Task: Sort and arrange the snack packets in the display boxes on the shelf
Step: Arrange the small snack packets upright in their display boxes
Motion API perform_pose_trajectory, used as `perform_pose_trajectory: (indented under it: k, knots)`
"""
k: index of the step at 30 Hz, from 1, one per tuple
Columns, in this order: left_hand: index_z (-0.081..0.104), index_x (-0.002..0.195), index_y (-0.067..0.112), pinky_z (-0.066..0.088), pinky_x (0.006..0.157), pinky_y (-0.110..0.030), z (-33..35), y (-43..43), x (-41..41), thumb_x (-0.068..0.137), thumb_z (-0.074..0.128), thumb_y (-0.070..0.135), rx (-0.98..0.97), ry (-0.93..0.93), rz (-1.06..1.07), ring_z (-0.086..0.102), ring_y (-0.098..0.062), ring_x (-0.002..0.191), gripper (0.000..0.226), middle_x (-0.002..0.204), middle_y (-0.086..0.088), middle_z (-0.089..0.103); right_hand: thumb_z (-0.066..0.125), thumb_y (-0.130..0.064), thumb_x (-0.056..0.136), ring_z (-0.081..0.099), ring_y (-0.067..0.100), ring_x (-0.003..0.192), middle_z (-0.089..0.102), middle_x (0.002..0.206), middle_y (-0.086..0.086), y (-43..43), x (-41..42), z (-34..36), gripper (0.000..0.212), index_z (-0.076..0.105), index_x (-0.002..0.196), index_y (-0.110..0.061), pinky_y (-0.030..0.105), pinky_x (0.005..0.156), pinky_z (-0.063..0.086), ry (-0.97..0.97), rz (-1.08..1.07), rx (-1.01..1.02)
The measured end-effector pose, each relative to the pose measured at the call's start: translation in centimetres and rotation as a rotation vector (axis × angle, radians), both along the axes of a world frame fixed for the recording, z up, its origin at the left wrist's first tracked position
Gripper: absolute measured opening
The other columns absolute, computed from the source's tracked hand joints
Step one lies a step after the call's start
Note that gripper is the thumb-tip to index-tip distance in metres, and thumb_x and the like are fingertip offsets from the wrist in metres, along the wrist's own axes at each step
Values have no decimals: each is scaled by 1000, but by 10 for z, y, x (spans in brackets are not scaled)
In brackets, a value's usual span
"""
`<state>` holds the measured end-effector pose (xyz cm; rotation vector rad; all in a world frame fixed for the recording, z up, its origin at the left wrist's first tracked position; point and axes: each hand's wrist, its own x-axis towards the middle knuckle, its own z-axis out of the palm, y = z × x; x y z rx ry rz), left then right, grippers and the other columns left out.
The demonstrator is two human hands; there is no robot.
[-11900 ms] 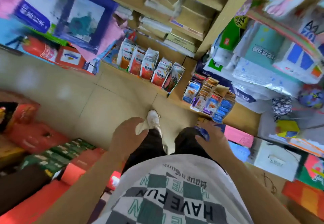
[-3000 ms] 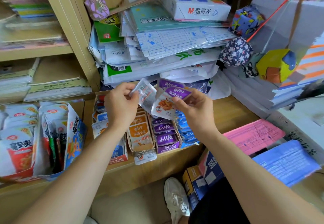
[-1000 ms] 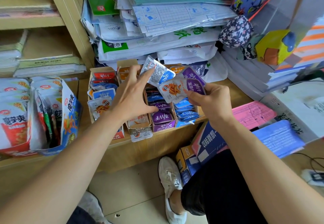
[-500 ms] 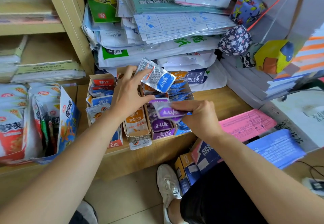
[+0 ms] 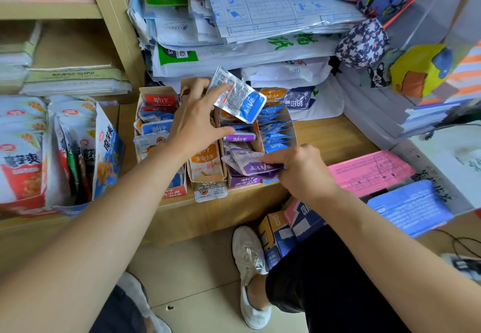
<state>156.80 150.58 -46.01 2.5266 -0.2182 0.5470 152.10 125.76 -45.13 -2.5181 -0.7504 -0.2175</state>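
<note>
Over the purple cardboard display box (image 5: 243,182) on the pale wooden shelf (image 5: 328,137), in the head view, the right grip (image 5: 302,171) has sunk lower than half a second ago. Its fingers curl round a crinkled purple foil snack packet (image 5: 257,168), now lying across that box's front end. Above the box's far end, the left grip (image 5: 194,124) still pinches a blue-and-silver foil snack packet (image 5: 238,95) between two fingers, its thumb spread towards the box's middle.
</note>
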Motion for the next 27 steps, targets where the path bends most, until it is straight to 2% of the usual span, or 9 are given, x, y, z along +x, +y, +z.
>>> perform_pose_trajectory:
  k: [3,5,8,11,13,17,21,25,27]
  knots:
    - [42,150,26,56,85,-46,2,0,-3,66,92,38,-8,36,-10,57,-21,106,99,134,-2,38,68,6,81,70,28,78,78,87,9,1,1,-7,33,79,103,-15,35,71,57,73,-31,-16]
    - [37,153,28,56,86,-43,3,1,-7,68,91,36,-8,83,-34,55,-18,106,100,135,-1,35,73,-5,85,58,12,59,72,71,2,1,2,-5,17,81,95,-16,22,54,44,109,-93,63]
    - [27,157,33,55,90,-43,6,8,-13,66,80,38,-65,226,-144,48,-14,115,105,138,2,27,76,-14,85,46,4,50,60,58,-6,-1,5,-1,4,80,86,-15,16,47,28,133,-163,141]
    - [17,158,40,49,102,-43,5,16,-17,55,82,55,-37,346,-220,41,-15,129,123,145,8,20,74,-14,87,50,9,52,64,61,-2,1,5,-1,7,80,89,-15,20,49,31,126,-171,123]
    - [21,158,38,50,102,-44,0,16,-19,58,91,50,-7,296,-218,43,-16,128,123,145,8,23,72,-13,88,53,14,58,67,65,-1,1,4,-1,12,81,93,-18,23,52,34,111,-168,94]
    - [36,155,28,56,83,-38,-7,2,-21,69,91,31,36,106,-149,54,-16,110,102,141,3,35,71,-15,89,64,15,72,76,84,-1,0,5,0,21,78,107,-22,23,63,42,86,-130,59]
    - [39,152,24,46,70,-27,-9,-9,-21,69,90,28,79,44,-84,54,-17,110,98,140,0,37,75,-20,86,70,13,92,76,106,-4,3,3,-1,39,70,125,-23,32,81,58,85,-67,89]
    - [33,156,25,52,78,-32,-7,-1,-18,67,92,26,-58,184,-159,52,-11,105,108,139,6,34,72,-25,90,71,14,89,75,106,-2,5,6,-1,33,67,122,-19,38,77,59,57,-39,165]
    - [29,157,27,52,82,-29,-4,7,-18,68,91,19,-131,278,-211,53,-8,101,110,138,9,33,71,-24,91,70,14,88,74,104,-2,4,7,-1,27,69,117,-19,39,76,58,42,-43,146]
